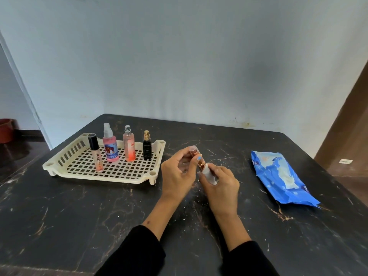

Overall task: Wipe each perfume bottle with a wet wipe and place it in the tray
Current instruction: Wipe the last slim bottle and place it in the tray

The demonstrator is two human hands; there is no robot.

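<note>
L hand (179,172) pinches small bottle (196,156) top; R hand (221,186) grips wipe (210,174) round its base; tray (59,156) at 10 o'clock w/ four bottles

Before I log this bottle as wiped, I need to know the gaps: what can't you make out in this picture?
Head view only:
- Held bottle: its lower body is covered by the wet wipe and right hand; its label is unseen.
- Left hand hides part of the bottle's top.
- Black bottle in the tray: label print too small.
- Wipes pack: text blurred.
</note>
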